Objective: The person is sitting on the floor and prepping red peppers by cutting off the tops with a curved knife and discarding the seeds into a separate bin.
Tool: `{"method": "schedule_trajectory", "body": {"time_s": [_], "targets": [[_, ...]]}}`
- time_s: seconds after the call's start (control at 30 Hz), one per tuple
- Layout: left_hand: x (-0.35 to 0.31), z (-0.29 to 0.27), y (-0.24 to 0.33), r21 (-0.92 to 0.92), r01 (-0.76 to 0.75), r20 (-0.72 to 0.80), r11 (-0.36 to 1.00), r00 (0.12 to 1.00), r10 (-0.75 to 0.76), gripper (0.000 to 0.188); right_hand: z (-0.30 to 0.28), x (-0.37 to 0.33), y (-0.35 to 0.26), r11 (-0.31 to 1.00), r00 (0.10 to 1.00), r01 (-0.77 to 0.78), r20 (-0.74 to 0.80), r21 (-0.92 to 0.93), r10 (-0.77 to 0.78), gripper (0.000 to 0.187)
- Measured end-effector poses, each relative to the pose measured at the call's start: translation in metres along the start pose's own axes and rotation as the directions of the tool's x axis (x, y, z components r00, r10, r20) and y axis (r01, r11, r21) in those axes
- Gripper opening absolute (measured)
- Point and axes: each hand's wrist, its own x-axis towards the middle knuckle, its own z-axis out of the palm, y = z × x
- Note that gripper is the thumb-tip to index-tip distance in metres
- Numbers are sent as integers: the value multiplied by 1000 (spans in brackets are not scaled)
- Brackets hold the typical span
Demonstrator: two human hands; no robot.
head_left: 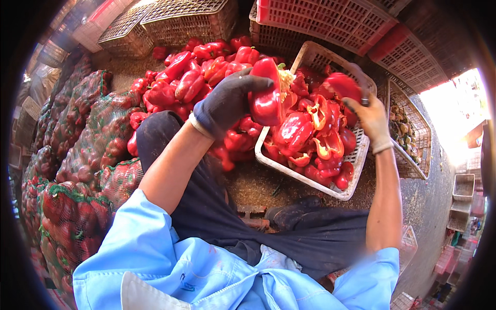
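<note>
My left hand (227, 101), in a dark glove with a blue cuff, is closed on a cut red bell pepper (266, 95). Its opened side faces right and shows the pale seed core. My right hand (373, 116), in a pale, stained glove, grips a red bell pepper piece (342, 87) by its right side. A small dark object shows at its fingers, too blurred to name. Both hands are above a white plastic crate (310, 186) filled with cut red peppers (323, 134), some showing their pale insides.
Whole red peppers (188, 85) lie heaped left of the crate. Net sacks of peppers (98, 139) line the left side. Stacked crates (186, 23) stand at the back; another crate (426, 142) at right holds greenish scraps (403, 126). My legs (206, 206) are bent in front.
</note>
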Motion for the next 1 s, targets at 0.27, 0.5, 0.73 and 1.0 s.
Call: {"method": "schedule_trajectory", "body": {"time_s": [0.27,0.5,0.73,1.0], "targets": [[0,22,-10,664,17,-156,748,981,116,56,31,-13,-19,894,950,-254,270,368,159,39],[4,46,-40,808,-22,-84,589,985,153,67,54,-50,-65,754,863,-395,494,524,109,44],[5,60,-46,939,-156,85,307,969,232,63,50,-53,-49,741,824,-476,535,473,188,33],[6,52,-45,847,-248,159,469,962,222,67,45,-55,-52,709,855,-409,512,574,78,26]]}}
